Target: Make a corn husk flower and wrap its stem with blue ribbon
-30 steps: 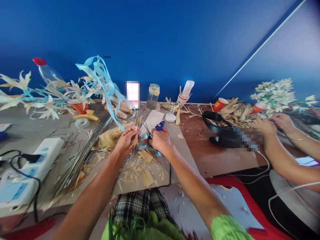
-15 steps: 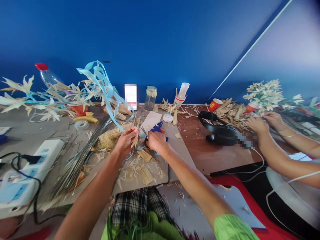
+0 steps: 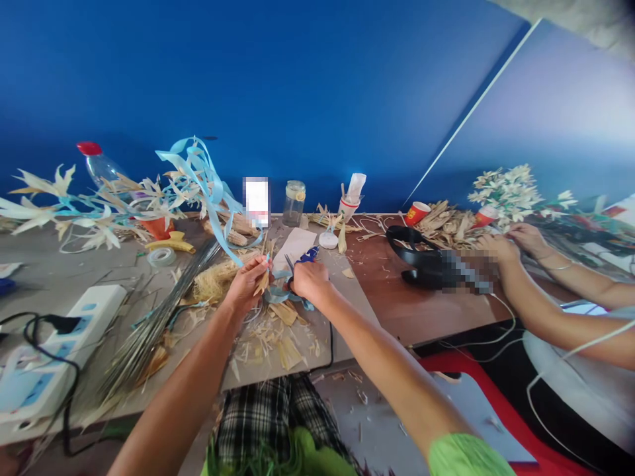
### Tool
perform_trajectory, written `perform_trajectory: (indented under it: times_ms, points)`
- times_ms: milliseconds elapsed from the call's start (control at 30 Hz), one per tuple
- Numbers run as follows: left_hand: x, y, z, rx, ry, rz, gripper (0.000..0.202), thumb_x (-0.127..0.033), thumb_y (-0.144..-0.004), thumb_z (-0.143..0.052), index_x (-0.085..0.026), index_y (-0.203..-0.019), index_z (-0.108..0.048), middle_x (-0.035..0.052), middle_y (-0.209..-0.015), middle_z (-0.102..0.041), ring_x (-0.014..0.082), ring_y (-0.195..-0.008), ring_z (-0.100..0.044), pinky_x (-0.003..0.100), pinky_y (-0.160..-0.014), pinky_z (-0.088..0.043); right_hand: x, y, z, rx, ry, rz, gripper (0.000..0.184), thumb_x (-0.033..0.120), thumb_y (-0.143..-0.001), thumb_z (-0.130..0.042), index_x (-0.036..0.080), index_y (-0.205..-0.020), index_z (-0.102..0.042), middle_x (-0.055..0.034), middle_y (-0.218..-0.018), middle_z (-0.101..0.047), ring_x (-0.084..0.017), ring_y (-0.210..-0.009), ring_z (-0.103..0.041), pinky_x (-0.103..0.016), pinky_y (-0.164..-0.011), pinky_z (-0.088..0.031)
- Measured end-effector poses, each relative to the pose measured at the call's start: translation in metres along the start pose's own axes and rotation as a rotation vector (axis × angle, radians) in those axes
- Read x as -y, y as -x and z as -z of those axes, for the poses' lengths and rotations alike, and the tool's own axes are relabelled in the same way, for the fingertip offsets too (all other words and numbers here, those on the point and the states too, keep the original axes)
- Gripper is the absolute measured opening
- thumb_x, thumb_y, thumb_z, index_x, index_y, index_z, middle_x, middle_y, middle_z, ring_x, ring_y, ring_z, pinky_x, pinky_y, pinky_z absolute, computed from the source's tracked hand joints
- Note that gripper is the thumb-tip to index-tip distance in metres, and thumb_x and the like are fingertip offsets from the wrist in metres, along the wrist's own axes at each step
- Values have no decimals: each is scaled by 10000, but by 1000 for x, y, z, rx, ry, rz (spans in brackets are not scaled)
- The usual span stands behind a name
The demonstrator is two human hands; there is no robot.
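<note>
My left hand (image 3: 247,285) is closed on a small piece of dried corn husk (image 3: 260,280), held above the grey board (image 3: 342,301). Close beside it, my right hand (image 3: 308,281) is wrapped round scissors (image 3: 288,266), whose blades point up toward the husk. A light blue ribbon (image 3: 208,188) trails from the left down to my hands. Husk trimmings (image 3: 275,337) lie scattered under both hands.
A bundle of thin wires (image 3: 149,327) and a white power strip (image 3: 54,344) lie at the left, husk flowers (image 3: 74,205) behind them. A jar (image 3: 294,202), paper cups and a blue glue gun (image 3: 308,254) stand farther back. Another person's hands (image 3: 513,243) work among husks at the right.
The camera has tilted up a little, so the table sits lower in view. My hands stay together on the husk and scissors, shifted slightly left.
</note>
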State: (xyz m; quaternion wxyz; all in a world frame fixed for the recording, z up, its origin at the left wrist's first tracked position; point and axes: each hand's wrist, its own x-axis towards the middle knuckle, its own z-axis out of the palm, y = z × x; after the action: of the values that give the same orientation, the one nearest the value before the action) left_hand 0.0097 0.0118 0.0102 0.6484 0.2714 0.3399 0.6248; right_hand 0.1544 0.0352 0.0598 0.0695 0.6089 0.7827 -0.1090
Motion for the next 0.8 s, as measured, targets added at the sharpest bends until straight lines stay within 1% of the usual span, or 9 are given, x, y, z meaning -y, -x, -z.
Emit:
perform_trajectory:
  times_ms: [100,267,333,433,567,633,700,733,800]
  points:
    - [1,-1,2,21,-13,-9,179,-206,-651,-729,-160,-755,-591,-33,-614,-584,66,-467,-516,186,-465,-433,5,1,0,7,-11,21,410,377,-723,-630,127,-1046,-656,-198,-1082,-669,-276,-1001,-645,-314,-759,-499]
    - [2,-2,4,27,-12,-18,167,-190,-651,-728,-163,-730,-585,-27,-614,-586,64,-466,-515,174,-442,-412,4,-4,-6,71,-92,144,534,423,-714,-618,131,-1158,-570,-190,-1133,-651,-276,-1043,-629,-297,-761,-493]
    - [2,-2,4,23,-5,-11,178,-180,-642,-729,-157,-740,-583,-24,-627,-588,62,-474,-516,173,-461,-420,2,-5,-6,127,-125,172,517,419,-714,-619,146,-1149,-567,-159,-1052,-692,-247,-935,-672,-265,-690,-495]
    - [2,-3,4,25,2,20,184,-185,-644,-717,-159,-764,-580,-26,-635,-582,66,-481,-517,183,-491,-434,-2,-4,-4,192,-141,188,439,367,-719,-618,162,-1105,-589,-91,-825,-738,-197,-694,-696,-234,-574,-481]
    - [2,-3,4,33,6,27,180,-186,-641,-716,-152,-752,-578,-24,-647,-577,64,-494,-513,187,-508,-439,-3,2,0,113,-117,173,477,282,-696,-625,108,-1137,-573,-130,-836,-735,-208,-728,-698,-248,-628,-497]
    - [2,-2,4,42,10,18,183,-187,-640,-723,-147,-752,-585,-21,-657,-580,64,-508,-514,187,-514,-442,-2,5,1,146,-88,149,410,274,-696,-623,102,-1068,-621,-130,-773,-732,-209,-684,-697,-257,-630,-507]
    - [2,-2,4,42,5,17,187,-188,-640,-730,-147,-761,-593,-21,-667,-584,64,-520,-516,187,-519,-445,0,7,3,192,-13,113,300,268,-691,-630,112,-942,-681,-135,-736,-727,-215,-663,-696,-268,-624,-517]
    - [2,-1,4,37,3,17,188,-187,-640,-732,-148,-763,-596,-22,-671,-586,63,-523,-516,186,-523,-447,1,7,3,195,32,95,268,257,-682,-639,114,-901,-698,-151,-771,-728,-230,-702,-699,-281,-638,-523]
    - [1,-1,4,24,0,18,192,-186,-634,-737,-147,-762,-599,-26,-668,-584,61,-523,-515,184,-528,-449,2,6,4,156,100,74,277,239,-659,-660,121,-905,-709,-183,-901,-720,-270,-836,-693,-316,-684,-531]
